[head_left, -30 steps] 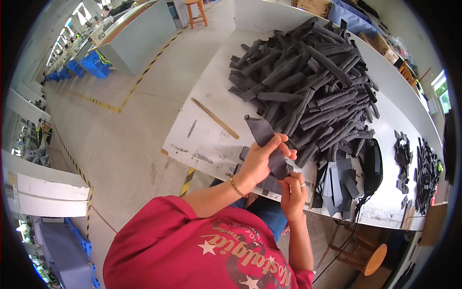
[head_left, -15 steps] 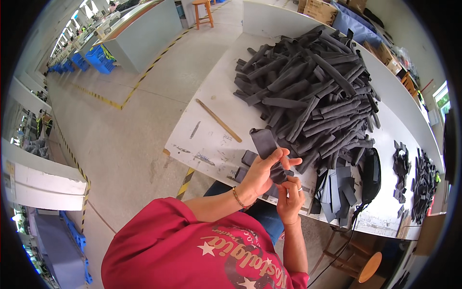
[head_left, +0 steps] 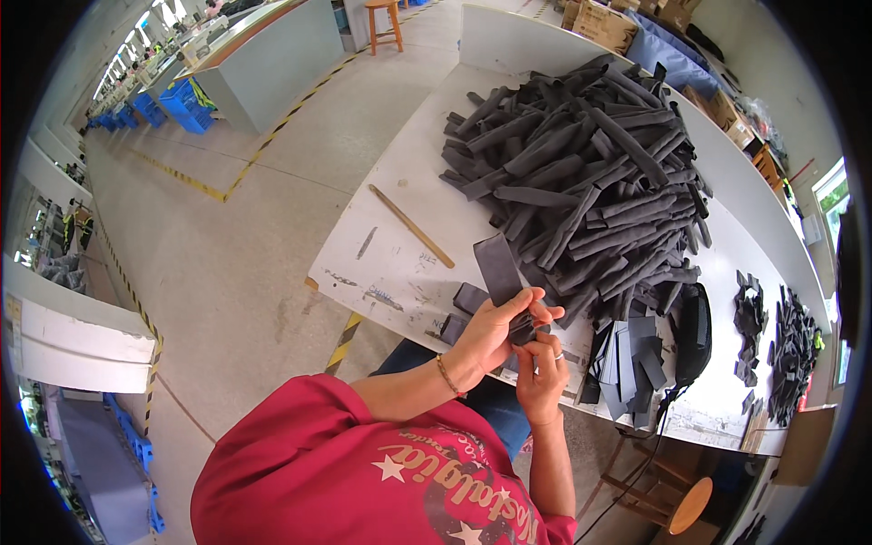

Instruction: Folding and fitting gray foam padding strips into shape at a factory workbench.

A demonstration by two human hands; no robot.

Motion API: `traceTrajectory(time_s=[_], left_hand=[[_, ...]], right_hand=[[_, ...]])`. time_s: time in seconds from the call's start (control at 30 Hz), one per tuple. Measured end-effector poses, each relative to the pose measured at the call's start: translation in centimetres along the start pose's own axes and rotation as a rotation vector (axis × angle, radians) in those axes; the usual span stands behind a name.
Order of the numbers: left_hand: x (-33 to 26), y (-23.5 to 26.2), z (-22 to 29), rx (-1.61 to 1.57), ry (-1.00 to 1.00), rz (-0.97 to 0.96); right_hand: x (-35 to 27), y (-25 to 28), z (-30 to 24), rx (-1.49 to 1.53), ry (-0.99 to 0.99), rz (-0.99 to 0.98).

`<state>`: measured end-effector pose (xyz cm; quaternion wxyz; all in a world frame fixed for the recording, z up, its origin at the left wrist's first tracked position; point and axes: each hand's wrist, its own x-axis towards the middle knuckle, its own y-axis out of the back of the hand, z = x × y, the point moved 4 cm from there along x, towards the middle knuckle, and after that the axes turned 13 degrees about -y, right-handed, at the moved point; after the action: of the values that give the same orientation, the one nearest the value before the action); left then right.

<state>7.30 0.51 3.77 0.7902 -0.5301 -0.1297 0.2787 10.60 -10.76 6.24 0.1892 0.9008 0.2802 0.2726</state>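
Both hands hold one dark grey fabric sleeve (head_left: 496, 265) just above the near edge of the table. My left hand (head_left: 493, 329) wraps round its middle, and the flat far end sticks out beyond the thumb. My right hand (head_left: 542, 377) pinches the gathered near end, close beside the left fingers. More folded dark fabric pieces (head_left: 468, 300) lie on the table edge, partly behind my left hand. Just beyond my hands rises a large heap of similar fabric sleeves (head_left: 581, 173). The inside of the held sleeve is hidden by my fingers.
A wooden stick (head_left: 411, 225) lies on the white table (head_left: 363, 263). To the right are flat grey strips (head_left: 627, 363), a black pouch-like object (head_left: 695, 336) with a cord, and smaller dark piles (head_left: 793, 354). A wooden stool (head_left: 690, 506) stands below the table's right side.
The far end of the sleeve now points up a little straighter and more of it shows. My hands have shifted slightly, staying close together on it. The whole view has turned a little.
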Motion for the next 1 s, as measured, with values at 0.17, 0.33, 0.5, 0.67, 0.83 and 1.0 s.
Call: traceTrajectory(time_s=[0.17,0.33,0.5,0.67,0.83,1.0], left_hand=[[0.2,0.0,0.5,0.029,-0.01,0.029],[0.5,0.2,0.9,0.061,-0.037,0.006],[0.2,0.0,1.0,0.057,-0.043,0.005],[0.0,0.1,0.9,0.049,-0.055,-0.018],[0.3,0.2,1.1,0.127,-0.101,-0.056],[1.7,0.4,3.3,0.268,-0.28,-0.037]], right_hand=[[-0.6,0.0,-0.1,-0.027,0.018,0.019],[-1.3,0.1,0.0,-0.028,-0.005,0.018],[-1.2,0.1,-0.1,-0.021,0.006,0.022],[-1.1,0.1,0.2,-0.024,0.004,0.002],[-0.3,-0.7,0.7,0.384,-0.398,-0.043],[-0.4,-1.3,1.4,0.648,-0.512,0.24]])
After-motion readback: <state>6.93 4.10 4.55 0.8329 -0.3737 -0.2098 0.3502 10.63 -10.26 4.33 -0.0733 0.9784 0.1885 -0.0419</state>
